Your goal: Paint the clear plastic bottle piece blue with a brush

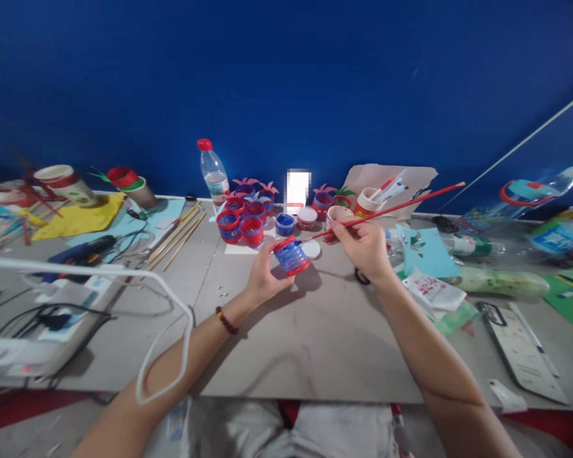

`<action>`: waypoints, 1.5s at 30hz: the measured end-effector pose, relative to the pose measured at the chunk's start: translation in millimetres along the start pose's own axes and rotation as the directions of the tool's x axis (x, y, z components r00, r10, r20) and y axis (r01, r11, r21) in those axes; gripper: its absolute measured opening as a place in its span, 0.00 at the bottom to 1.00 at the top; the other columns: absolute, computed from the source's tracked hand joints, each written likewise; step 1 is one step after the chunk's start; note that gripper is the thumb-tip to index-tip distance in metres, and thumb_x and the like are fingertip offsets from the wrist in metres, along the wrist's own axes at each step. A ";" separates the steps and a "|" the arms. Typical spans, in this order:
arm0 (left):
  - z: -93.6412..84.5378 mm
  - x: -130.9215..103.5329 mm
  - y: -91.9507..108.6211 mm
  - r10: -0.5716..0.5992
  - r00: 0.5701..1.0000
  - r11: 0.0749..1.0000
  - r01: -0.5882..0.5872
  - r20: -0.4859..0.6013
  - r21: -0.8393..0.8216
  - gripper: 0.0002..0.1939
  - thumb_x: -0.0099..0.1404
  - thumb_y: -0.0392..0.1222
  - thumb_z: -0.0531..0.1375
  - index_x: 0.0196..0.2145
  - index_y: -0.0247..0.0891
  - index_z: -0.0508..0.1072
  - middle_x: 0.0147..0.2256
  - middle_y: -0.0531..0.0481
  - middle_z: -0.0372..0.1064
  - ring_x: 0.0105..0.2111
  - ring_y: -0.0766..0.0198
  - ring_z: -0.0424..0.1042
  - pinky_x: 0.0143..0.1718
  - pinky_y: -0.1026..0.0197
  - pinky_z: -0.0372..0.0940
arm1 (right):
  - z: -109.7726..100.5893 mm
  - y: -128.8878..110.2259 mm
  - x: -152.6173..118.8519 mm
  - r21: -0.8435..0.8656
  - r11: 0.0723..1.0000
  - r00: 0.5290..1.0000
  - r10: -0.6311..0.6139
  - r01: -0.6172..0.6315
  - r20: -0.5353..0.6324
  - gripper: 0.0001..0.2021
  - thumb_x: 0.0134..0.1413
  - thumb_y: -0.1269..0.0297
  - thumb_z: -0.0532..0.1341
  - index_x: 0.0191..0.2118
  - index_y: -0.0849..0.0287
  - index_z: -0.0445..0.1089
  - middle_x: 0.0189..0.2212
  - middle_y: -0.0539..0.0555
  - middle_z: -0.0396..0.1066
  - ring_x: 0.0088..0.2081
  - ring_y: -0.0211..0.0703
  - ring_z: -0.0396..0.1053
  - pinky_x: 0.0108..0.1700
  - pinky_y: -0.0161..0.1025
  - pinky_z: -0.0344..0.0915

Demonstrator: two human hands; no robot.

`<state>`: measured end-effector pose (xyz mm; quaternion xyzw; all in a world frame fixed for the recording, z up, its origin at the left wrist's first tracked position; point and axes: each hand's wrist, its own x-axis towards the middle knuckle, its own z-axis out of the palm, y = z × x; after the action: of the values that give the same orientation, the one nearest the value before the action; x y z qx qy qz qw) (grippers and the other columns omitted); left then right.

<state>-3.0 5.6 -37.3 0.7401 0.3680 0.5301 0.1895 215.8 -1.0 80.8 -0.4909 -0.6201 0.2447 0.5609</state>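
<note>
My left hand (263,275) grips a small cylinder (292,256) by its ends, tilted above the table; its middle is painted blue and both rims are red. Between the fingers of my right hand (360,245) is a long red-handled paintbrush (405,202), its tip at the blue side of the cylinder. Behind them an open jar of blue paint (285,224) stands beside a jar with a white top (307,217). A round white lid (311,249) lies just past the cylinder. Several red and blue painted cups (251,232) are grouped to the left of the jars.
A water bottle (214,172) with a red cap stands at the back. To the left lie wooden sticks (176,238), a glue gun (79,256) and a power strip (71,324). A white cable (188,337) loops over my left forearm. At right lies a phone (520,350).
</note>
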 end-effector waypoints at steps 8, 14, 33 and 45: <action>-1.9 4.6 7.9 0.002 1.000 1.000 -0.002 0.017 0.029 0.38 0.51 0.37 0.70 0.57 0.42 0.62 0.53 0.42 0.69 0.53 0.49 0.71 0.55 0.45 0.67 | 4.8 3.0 -8.3 0.111 0.990 0.994 0.074 -0.083 0.080 0.17 0.54 0.49 0.67 0.33 0.60 0.76 0.25 0.55 0.79 0.28 0.46 0.79 0.33 0.42 0.79; -3.2 6.7 13.1 0.018 0.999 0.999 -0.019 0.027 0.042 0.38 0.50 0.36 0.70 0.57 0.44 0.63 0.53 0.43 0.70 0.53 0.49 0.71 0.54 0.44 0.68 | 16.2 -7.8 -17.3 0.003 0.999 0.995 -0.051 0.051 0.081 0.14 0.57 0.52 0.65 0.30 0.58 0.76 0.25 0.55 0.79 0.26 0.46 0.79 0.31 0.41 0.77; -1.9 4.8 8.6 -0.010 1.000 0.998 0.010 0.000 0.061 0.37 0.51 0.39 0.71 0.57 0.43 0.63 0.53 0.42 0.70 0.52 0.49 0.72 0.54 0.45 0.67 | 1.9 -1.2 -8.7 0.016 1.000 0.999 -0.006 0.005 0.046 0.15 0.57 0.51 0.65 0.32 0.60 0.76 0.24 0.56 0.79 0.27 0.46 0.78 0.31 0.41 0.77; -0.1 2.2 1.6 -0.029 0.999 0.997 0.030 -0.016 0.065 0.38 0.50 0.41 0.72 0.56 0.42 0.62 0.52 0.42 0.70 0.51 0.49 0.72 0.53 0.46 0.68 | 9.7 -7.9 -11.6 -0.095 0.992 0.994 -0.074 0.081 0.081 0.16 0.57 0.51 0.63 0.29 0.58 0.77 0.24 0.56 0.79 0.26 0.47 0.78 0.31 0.42 0.77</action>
<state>-2.2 6.2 -34.8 0.7364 0.3974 0.5204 0.1701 202.8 -12.0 79.8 -0.4837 -0.6712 0.2106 0.5207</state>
